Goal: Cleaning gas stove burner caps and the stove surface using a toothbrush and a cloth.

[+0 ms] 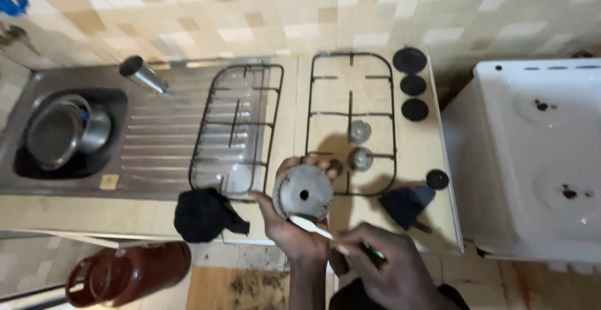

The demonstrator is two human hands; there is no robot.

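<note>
My left hand (pixel 285 225) holds a round grey metal burner head (pixel 303 192) upright, its hollow underside and centre hole facing me. My right hand (pixel 382 266) grips a white-handled brush (pixel 313 227) whose tip rests at the lower edge of the burner head. Both hands hover over the front edge of the counter, in front of a black wire pan grate (pixel 350 122) lying on the cream cooktop. Two small burner parts (pixel 359 144) sit inside that grate.
A second grate (pixel 235 128) lies on the steel sink drainer. The sink basin (pixel 66 131) holds metal pots, and a steel cup (pixel 143 73) lies beside it. Three black burner caps (pixel 412 84), a black cloth (pixel 203 213), a dark scraper (pixel 407 205), a white stove top (pixel 538 153) and a brown gas cylinder (pixel 128 272) surround me.
</note>
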